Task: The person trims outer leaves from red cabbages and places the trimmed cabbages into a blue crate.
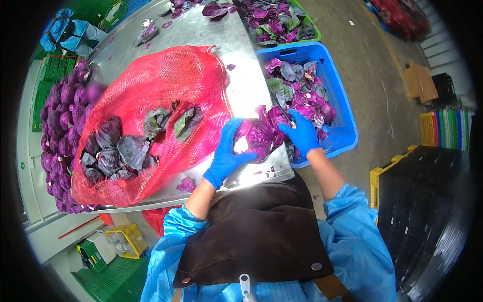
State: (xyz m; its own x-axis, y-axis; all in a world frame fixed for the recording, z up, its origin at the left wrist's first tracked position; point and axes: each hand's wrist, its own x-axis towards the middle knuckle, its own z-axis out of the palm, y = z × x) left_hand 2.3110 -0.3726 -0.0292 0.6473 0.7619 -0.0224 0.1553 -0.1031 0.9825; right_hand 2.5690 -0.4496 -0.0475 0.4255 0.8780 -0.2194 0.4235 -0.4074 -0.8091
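My left hand [228,153], in a blue glove, holds a red cabbage [254,139] at the steel table's near right corner; its pale cut stem faces left. My right hand [300,132], also gloved, grips a knife [283,112] whose blade points up and left over loose purple leaves. Those leaves lie between the cabbage and a blue plastic crate [345,113] holding trimmed cabbage leaves [298,90]. Left of my left hand, a red mesh sack [177,75] lies on the table, its mouth spread around dark, untrimmed cabbages [109,160] and loose leaves.
Many trimmed red cabbages [64,117] are piled at the table's [124,34] left edge. A green crate [319,36] of leaves stands beyond the blue one. Another person [71,32] in blue is at the upper left. Black stacked crates [419,196] stand at right.
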